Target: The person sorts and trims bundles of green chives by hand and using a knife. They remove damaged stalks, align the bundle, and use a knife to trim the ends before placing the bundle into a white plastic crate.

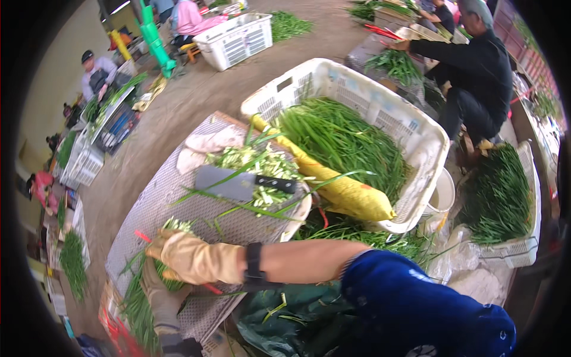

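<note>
A bunch of garlic chives (138, 306) lies at the near left of the mat-covered board, its pale cut ends pointing away. My left hand (159, 294), in a dull brown glove, is closed round the stalks. Over the bunch, my right hand (196, 259) in a tan glove has its fingers curled onto it beside the left hand. A red tie strip (143, 236) pokes out by the right fingertips; more red shows under that wrist. How the strip runs round the bunch is hidden. Beyond my hands, a black-handled cleaver (226, 183) rests on a pile of pale trimmed ends (256, 159).
Right of the board stands a white crate (425, 140) with loose chives, a yellow wrapped roll (351, 190) along its near rim. Another chive-filled crate (526, 196) and a seated person in black (476, 71) are farther right. Red strips (122, 333) lie at the near left corner.
</note>
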Available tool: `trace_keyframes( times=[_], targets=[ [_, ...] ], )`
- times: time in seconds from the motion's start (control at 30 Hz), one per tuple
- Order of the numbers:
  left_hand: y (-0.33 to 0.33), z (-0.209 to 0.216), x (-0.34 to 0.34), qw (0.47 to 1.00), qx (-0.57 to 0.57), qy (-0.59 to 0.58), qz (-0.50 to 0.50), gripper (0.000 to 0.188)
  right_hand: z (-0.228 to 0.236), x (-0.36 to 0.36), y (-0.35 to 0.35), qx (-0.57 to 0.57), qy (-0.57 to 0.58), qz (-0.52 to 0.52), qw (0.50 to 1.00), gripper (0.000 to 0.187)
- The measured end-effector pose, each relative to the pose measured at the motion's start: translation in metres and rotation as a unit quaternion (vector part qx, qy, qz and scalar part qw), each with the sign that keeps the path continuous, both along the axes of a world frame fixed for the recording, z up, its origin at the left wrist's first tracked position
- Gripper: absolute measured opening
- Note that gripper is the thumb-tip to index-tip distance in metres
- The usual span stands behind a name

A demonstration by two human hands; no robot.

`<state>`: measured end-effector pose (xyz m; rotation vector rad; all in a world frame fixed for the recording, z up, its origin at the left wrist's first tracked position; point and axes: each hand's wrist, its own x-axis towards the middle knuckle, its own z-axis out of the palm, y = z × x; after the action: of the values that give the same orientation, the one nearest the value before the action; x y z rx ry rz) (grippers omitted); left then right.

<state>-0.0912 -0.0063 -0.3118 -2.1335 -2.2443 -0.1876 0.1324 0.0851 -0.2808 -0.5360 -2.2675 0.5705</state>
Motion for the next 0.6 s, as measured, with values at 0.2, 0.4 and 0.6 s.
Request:
trace_keyframes(
  times=[0.2,0.4,0.6],
  targets=[
    [-0.016,0.027,0.034,0.993,-0.05,0.088,0.057,0.147,0.081,0.252,0.019,-0.033,-0.047,0.003,0.998,0.046],
    [-0.015,0.027,0.12,0.992,0.081,-0.006,-0.1,0.128,0.083,0.446,0.145,-0.199,-0.118,-0.306,0.924,0.046],
    [0.033,-0.018,0.22,0.956,0.068,-0.1,-0.269,0.092,-0.061,0.458,0.229,-0.266,-0.339,-0.379,0.819,0.047]
  ],
)
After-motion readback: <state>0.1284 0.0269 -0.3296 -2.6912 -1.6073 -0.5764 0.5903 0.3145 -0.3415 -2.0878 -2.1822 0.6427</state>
